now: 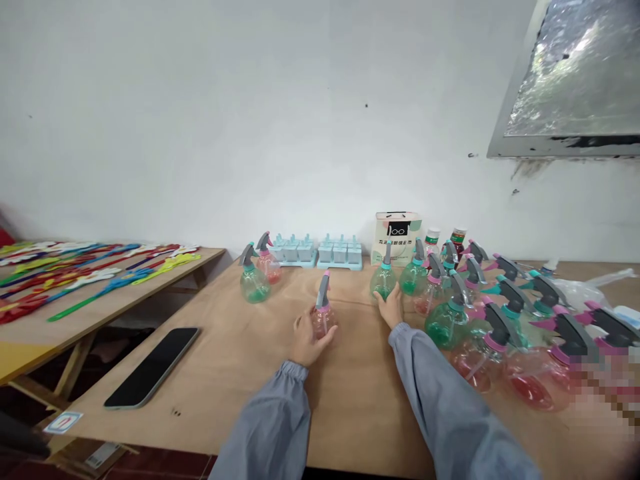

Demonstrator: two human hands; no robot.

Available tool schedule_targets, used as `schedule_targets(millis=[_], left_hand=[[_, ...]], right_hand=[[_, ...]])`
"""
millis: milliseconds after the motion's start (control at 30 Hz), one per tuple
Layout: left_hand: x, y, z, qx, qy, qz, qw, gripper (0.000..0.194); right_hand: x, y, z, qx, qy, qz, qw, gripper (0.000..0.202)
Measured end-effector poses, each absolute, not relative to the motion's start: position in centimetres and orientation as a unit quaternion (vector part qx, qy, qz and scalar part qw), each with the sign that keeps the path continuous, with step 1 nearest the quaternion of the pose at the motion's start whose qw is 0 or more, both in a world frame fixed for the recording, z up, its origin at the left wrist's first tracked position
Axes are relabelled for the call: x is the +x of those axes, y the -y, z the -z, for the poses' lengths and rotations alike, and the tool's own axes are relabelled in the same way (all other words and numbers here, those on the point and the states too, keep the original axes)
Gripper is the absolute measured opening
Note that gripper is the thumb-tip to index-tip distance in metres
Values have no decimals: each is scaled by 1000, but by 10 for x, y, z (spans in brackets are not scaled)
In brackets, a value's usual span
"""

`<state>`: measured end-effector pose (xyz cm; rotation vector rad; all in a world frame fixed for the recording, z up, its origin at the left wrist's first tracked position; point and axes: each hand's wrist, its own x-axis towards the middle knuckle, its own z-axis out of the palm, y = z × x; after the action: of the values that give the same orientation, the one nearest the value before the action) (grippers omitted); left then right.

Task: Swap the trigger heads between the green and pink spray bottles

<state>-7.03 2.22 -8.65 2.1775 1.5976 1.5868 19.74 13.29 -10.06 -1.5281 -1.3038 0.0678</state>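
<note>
My left hand [309, 339] is wrapped round a pink spray bottle [325, 319] with a grey trigger head, upright in the middle of the table. Farther right and back, my right hand [391, 307] grips the lower side of a green spray bottle [383, 280], also upright. Close to that hand begins a crowd of pink and green spray bottles, among them a green one [445, 325] and a pink one [474, 363]. Another green bottle [255, 285] and a pink bottle [270, 265] stand together at the back left.
Two pale blue popsicle moulds [340, 255] and a printed paper bag [399, 230] line the wall. Red-liquid bottles [457, 241] stand beside the bag. A phone [153, 367] lies at the left edge of the wooden table [240, 373]. Colourful craft pieces [100, 273] cover a neighbouring table.
</note>
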Motion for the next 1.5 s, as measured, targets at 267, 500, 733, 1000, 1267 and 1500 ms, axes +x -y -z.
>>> schedule_targets(millis=[267,500,733,1000,1267,1500], left_hand=[[-70,-20,86,702,-505,-501,-14,61],[-70,-18,84,699,-508,-503,7,62],[-51,-10,85,693,-479,-539,13,65],[-17,19,92,792,-380,-478,-10,69],[-121,-48,31,549,-532,-639,-86,75],[-223,-111,-16,461,-704,-539,-43,61]], right_hand=[[199,-159,96,-643,519,-39,562,92],[201,-143,89,-595,517,-47,613,94],[176,-74,89,-505,577,-89,636,62],[138,-6,49,-341,706,-231,576,81],[144,4,27,-347,669,-339,562,41],[164,-1,25,-355,602,-405,590,33]])
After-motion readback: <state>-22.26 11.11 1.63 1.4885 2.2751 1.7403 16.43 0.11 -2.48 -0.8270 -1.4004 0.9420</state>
